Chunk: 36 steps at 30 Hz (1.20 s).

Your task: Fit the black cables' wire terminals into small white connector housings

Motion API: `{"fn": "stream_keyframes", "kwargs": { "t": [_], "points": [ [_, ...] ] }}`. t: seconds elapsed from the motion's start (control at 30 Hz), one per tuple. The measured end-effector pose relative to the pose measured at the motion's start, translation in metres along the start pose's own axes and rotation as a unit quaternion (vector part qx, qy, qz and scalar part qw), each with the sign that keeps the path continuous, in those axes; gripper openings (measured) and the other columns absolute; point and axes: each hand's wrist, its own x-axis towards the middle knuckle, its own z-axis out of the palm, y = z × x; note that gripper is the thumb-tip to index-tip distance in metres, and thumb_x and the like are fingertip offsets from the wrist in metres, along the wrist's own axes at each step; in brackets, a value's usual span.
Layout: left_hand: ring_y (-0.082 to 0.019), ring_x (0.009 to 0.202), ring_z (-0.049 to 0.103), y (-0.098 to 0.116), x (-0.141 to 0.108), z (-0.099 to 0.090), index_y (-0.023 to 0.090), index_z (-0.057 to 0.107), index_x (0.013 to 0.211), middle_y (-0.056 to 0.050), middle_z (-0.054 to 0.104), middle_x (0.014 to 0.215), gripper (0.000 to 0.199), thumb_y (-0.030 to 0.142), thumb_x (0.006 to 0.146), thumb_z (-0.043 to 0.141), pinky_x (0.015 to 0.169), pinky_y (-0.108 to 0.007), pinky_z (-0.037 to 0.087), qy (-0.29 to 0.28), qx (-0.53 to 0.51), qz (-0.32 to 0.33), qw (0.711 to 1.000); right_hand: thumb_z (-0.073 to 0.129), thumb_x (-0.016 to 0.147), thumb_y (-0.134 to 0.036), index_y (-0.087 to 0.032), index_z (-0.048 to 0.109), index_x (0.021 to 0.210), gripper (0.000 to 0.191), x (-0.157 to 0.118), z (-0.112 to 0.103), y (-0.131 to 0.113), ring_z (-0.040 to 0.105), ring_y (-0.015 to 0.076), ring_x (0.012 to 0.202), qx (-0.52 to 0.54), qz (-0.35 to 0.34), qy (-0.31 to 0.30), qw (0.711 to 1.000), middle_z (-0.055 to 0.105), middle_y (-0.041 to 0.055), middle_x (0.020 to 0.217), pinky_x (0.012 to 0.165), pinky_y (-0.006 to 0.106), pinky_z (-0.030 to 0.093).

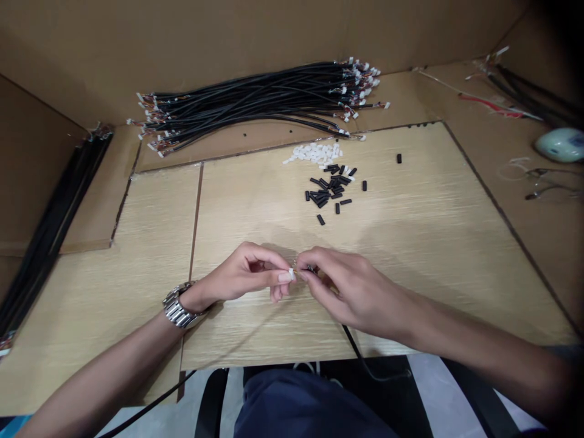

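Note:
Between thumb and fingers, my left hand [249, 271] pinches a small white connector [291, 274]. Thin wires run from the connector to my right hand [349, 283], whose thumb and forefinger are closed on the wire end of a black cable [353, 344]. Below that hand the cable drops over the table's front edge. Both hands meet fingertip to fingertip just above the wooden table top [237, 225]. A loose pile of short black sleeves [331, 188] lies beyond them, with a heap of small white connector housings [314, 153] behind it.
Along the back lies a thick bundle of black cables [255, 100] with white connectors at the ends. Another cable bundle [50, 219] stretches down the left side. At the right are more cables [524, 91], a pale green rounded object [561, 145] and scissor-like metal handles [547, 182].

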Motion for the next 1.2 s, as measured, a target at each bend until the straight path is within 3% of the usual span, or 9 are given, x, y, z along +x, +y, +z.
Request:
{"fn": "stream_keyframes", "kwargs": {
  "t": [0.3,0.63,0.83,1.03,1.13,1.2],
  "points": [
    [-0.008,0.058,0.065,0.001,0.001,0.001,0.011,0.074,0.082,-0.005,0.072,0.07,0.011,0.017,0.088,0.069,0.059,-0.016,0.054,-0.005,0.008,0.003,1.0,0.042,0.103,-0.022,-0.018,0.053,0.11,0.014,-0.002,0.003,0.004,0.063,0.019,0.085,-0.026,-0.026,-0.004,0.999,0.066,0.0077,0.099,0.075,0.033,0.051],
    [-0.009,0.059,0.064,0.002,0.001,0.001,0.011,0.074,0.082,-0.005,0.071,0.07,0.011,0.017,0.089,0.069,0.059,-0.017,0.054,-0.006,0.013,0.003,1.0,0.043,0.098,-0.008,-0.013,0.053,0.114,0.02,-0.004,0.002,0.007,0.064,0.0236,0.094,-0.147,-0.094,-0.011,0.985,0.066,0.0115,0.103,0.074,0.036,0.051],
    [-0.008,0.059,0.063,0.004,0.002,0.003,0.01,0.074,0.083,-0.004,0.069,0.068,0.01,0.014,0.089,0.068,0.06,-0.016,0.054,-0.005,0.012,-0.004,1.0,0.04,0.098,-0.008,-0.012,0.054,0.114,0.021,-0.004,0.004,0.008,0.065,0.024,0.093,-0.174,-0.089,-0.028,0.98,0.067,0.0113,0.1,0.073,0.036,0.052],
    [-0.008,0.057,0.063,0.004,0.002,0.004,0.011,0.074,0.081,-0.002,0.068,0.066,0.009,0.016,0.087,0.069,0.059,-0.017,0.054,0.008,0.005,-0.008,1.0,0.044,0.098,-0.01,-0.017,0.054,0.11,0.018,-0.001,0.006,0.007,0.064,0.0208,0.086,-0.069,-0.036,-0.013,0.997,0.066,0.0078,0.097,0.073,0.036,0.052],
    [-0.008,0.056,0.063,0.003,0.001,0.002,0.011,0.073,0.082,-0.002,0.068,0.065,0.01,0.019,0.087,0.07,0.057,-0.017,0.053,0.016,-0.003,-0.009,1.0,0.05,0.098,-0.018,-0.021,0.055,0.104,0.009,0.003,0.007,0.004,0.065,0.0156,0.074,0.082,0.054,0.021,0.995,0.066,0.0021,0.088,0.067,0.031,0.055],
    [-0.009,0.056,0.063,0.002,0.001,0.001,0.011,0.073,0.083,-0.002,0.068,0.064,0.011,0.021,0.087,0.071,0.055,-0.017,0.052,0.017,-0.01,-0.007,1.0,0.056,0.096,-0.025,-0.022,0.055,0.101,0.006,0.007,0.006,0.003,0.063,0.0121,0.061,0.223,0.131,0.031,0.965,0.064,-0.0019,0.078,0.056,0.026,0.056]
  ]
}}
